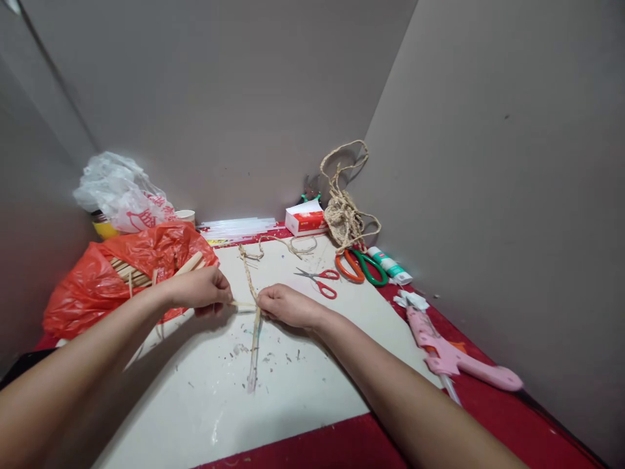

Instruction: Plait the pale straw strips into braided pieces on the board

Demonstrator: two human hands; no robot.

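Two thin wooden sticks lie crossed on the white board. My left hand is closed, pinching the left end of the short crosswise stick. Closed as well, my right hand pinches at the crossing point, where a strand of jute twine runs away toward the back of the board. The long stick reaches from the crossing toward me.
Red bag of wooden sticks at left, white plastic bag behind it. Small red scissors, orange and green scissors, glue tube, twine bundle, red-white box, clear glue sticks. Pink glue gun at right.
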